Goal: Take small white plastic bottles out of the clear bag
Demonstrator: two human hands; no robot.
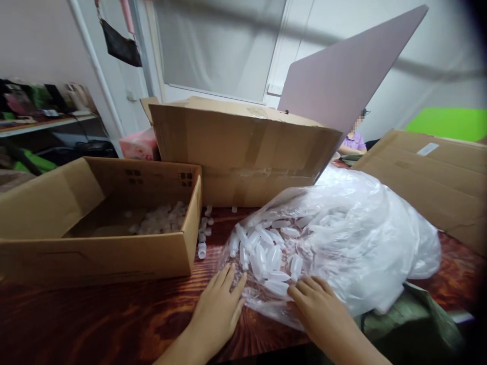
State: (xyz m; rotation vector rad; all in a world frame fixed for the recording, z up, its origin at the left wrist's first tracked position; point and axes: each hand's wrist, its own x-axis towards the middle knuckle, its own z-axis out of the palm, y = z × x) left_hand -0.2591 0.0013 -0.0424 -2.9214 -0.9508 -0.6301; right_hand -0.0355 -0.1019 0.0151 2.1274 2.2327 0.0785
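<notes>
plastic bag [342, 238]: large, clear, crumpled, lying slumped on the right half of the table [95, 324], its mouth toward the near edge | small bottles [266, 253]: many, white translucent, lying jumbled on their sides inside the bag's near-left part, seen through the film

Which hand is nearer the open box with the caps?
Left. The left hand lies just right of the box's front corner; the right hand is farther right, on the bag.

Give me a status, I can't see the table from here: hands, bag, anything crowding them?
Both hands, left hand and right hand, flat on plastic bag of small bottles. Nothing gripped. Open box close on the left.
</notes>
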